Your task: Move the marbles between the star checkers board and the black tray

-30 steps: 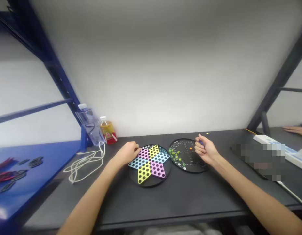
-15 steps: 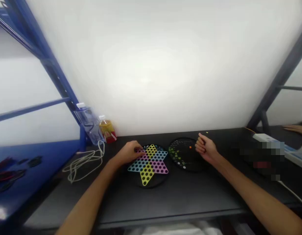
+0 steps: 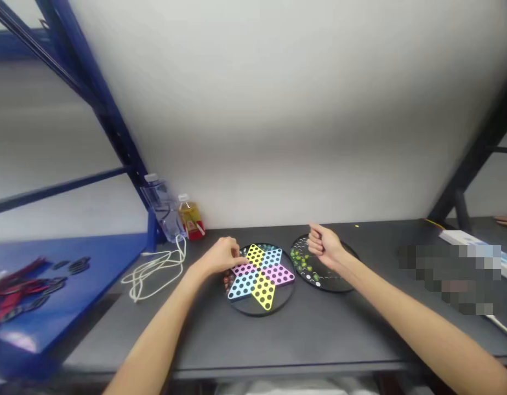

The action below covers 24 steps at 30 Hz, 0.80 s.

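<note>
A star-shaped Chinese checkers board (image 3: 259, 274) in yellow, blue and pink, dotted with dark holes, sits over a round black tray (image 3: 259, 314). My left hand (image 3: 224, 255) is at the board's left side, thumb and fingers closed on its upper-left pink point. Reddish and teal marbles show in the tray around the star. To the right lies a second round dark piece (image 3: 335, 285) with green and white marbles (image 3: 305, 263) along its left part. Above it is my right hand (image 3: 324, 245), curled into a fist; whatever is inside is hidden.
A white cable (image 3: 154, 274) lies coiled at the left. Behind it stand a clear pitcher (image 3: 166, 211) and a yellow-red bottle (image 3: 191, 219) by the wall. A white power strip (image 3: 475, 247) is at the right. Red and black items (image 3: 27, 293) rest on the blue surface.
The star board has turned slightly counterclockwise under my left hand. My right hand has moved left over the second round piece, where an orange marble seen earlier is now hidden. The view has shifted.
</note>
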### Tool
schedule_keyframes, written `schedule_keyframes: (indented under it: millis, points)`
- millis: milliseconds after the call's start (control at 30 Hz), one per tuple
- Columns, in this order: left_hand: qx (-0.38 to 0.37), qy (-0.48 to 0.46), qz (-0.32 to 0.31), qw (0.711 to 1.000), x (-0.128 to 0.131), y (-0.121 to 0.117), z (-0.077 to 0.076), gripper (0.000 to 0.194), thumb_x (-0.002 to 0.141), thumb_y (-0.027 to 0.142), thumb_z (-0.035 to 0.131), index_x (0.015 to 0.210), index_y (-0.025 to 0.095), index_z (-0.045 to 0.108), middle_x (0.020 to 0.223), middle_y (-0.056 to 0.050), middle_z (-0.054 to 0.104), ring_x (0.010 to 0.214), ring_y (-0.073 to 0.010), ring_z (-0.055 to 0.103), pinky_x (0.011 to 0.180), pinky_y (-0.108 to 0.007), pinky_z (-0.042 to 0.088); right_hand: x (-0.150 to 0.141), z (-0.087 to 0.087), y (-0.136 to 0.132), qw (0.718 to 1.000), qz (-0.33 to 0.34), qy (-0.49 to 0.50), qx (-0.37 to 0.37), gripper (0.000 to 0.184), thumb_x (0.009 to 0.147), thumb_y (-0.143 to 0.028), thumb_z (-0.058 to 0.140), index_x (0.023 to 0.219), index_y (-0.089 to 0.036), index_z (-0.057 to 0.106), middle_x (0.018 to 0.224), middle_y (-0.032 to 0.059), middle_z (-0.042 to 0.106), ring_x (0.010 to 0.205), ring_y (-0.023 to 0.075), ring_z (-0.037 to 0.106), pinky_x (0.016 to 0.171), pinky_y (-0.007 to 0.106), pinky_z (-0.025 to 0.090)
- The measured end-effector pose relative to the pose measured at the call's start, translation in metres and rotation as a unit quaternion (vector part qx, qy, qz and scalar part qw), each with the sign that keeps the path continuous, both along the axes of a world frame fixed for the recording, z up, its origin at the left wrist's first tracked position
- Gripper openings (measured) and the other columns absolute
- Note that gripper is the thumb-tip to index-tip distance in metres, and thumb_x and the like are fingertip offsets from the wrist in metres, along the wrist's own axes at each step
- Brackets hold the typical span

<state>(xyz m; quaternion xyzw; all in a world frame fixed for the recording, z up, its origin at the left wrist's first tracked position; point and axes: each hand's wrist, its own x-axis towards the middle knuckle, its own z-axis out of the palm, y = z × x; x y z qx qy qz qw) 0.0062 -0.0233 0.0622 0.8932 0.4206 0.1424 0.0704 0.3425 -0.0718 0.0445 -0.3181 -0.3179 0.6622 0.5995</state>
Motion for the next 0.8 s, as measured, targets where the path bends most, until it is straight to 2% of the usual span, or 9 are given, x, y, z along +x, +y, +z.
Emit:
schedule_keyframes:
  millis: [167, 300, 467, 800]
  points:
    - [0.046, -0.044, 0.031, 0.997, 0.002, 0.001, -0.001, 0.052, 0.089, 0.055, 0.047, 0.06, 0.016, 0.064, 0.065, -0.003, 0.06, 0.059, -0.0126, 0.051, 0.06, -0.026, 0.035, -0.056, 0.011, 0.021, 0.999, 0.031, -0.003, 0.013, 0.042, 0.085, -0.033, 0.057, 0.054, -0.021, 0.032, 0.041, -0.009, 0.023, 0.034, 0.0046, 0.019, 0.032, 0.019, 0.014]
    - [0.074, -0.049, 0.036, 0.995, 0.005, 0.0, -0.001, 0.054, 0.095, 0.051, 0.038, 0.062, 0.016, 0.062, 0.064, -0.004, 0.06, 0.06, -0.0131, 0.05, 0.062, -0.026, 0.035, -0.081, 0.01, 0.027, 0.999, 0.019, -0.033, -0.002, 0.041, 0.084, -0.033, 0.056, 0.053, -0.021, 0.032, 0.039, -0.0094, 0.022, 0.033, 0.0047, 0.019, 0.033, 0.02, 0.013]
    - [0.075, -0.045, 0.04, 0.995, 0.006, -0.002, 0.001, 0.054, 0.096, 0.05, 0.036, 0.061, 0.016, 0.06, 0.062, -0.003, 0.06, 0.058, -0.0127, 0.049, 0.061, -0.026, 0.033, -0.085, 0.004, 0.025, 0.997, -0.001, -0.075, 0.0, 0.04, 0.083, -0.037, 0.057, 0.054, -0.021, 0.035, 0.038, -0.009, 0.025, 0.034, 0.0057, 0.023, 0.034, 0.02, 0.019]
    - [0.076, -0.041, 0.038, 0.996, 0.009, -0.004, 0.001, 0.053, 0.096, 0.049, 0.036, 0.061, 0.017, 0.059, 0.062, -0.003, 0.06, 0.058, -0.0134, 0.049, 0.061, -0.026, 0.032, -0.079, -0.006, 0.024, 0.989, -0.028, -0.146, 0.001, 0.035, 0.079, -0.04, 0.06, 0.055, -0.019, 0.046, 0.044, -0.004, 0.042, 0.04, 0.0095, 0.043, 0.041, 0.023, 0.038]
